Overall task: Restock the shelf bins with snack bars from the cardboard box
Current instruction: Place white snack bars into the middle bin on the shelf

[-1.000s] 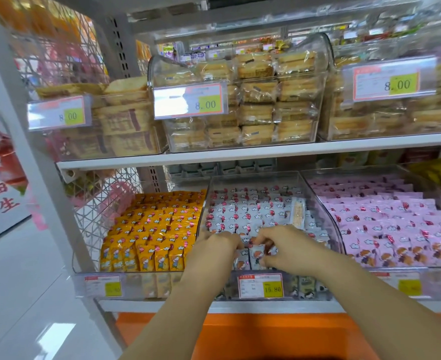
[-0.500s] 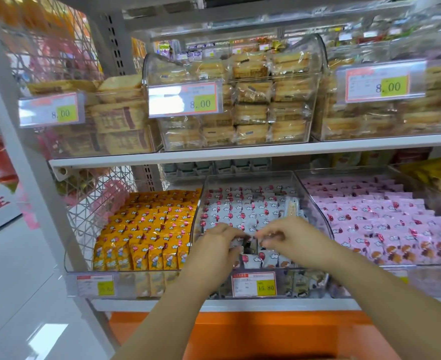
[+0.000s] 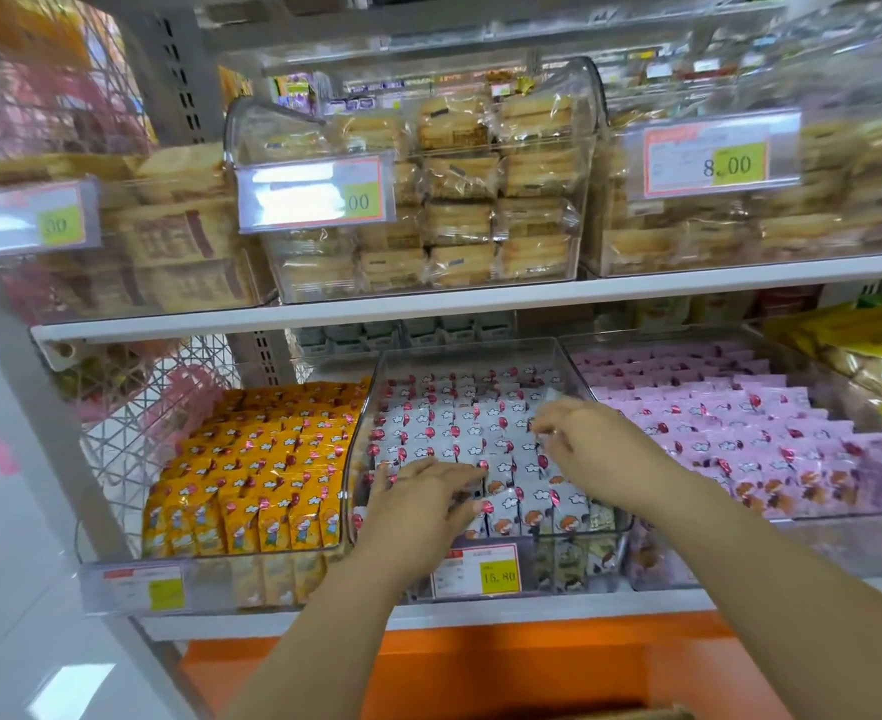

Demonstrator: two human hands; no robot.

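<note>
The clear middle bin [image 3: 472,350] on the lower shelf holds rows of upright white snack bars [image 3: 459,426]. My left hand [image 3: 421,506] lies over the front rows at the bin's left side, its fingers stretched out and resting on the packs. Further back and to the right, my right hand [image 3: 587,441] has curled fingers that pinch a loose white bar [image 3: 553,400] lying on top of the rows. A tan strip of the cardboard box [image 3: 636,713] shows at the bottom edge.
An orange-pack bin [image 3: 252,556] stands to the left and a pink-pack bin [image 3: 740,423] to the right. The shelf above [image 3: 480,298] carries clear bins of wrapped cakes with 8.00 price tags. A wire mesh side panel [image 3: 132,433] closes the left end.
My right hand has moved from the front rows toward the back right of the bin, onto the loose bar. My left hand has flattened out over the front packs. The view has shifted closer.
</note>
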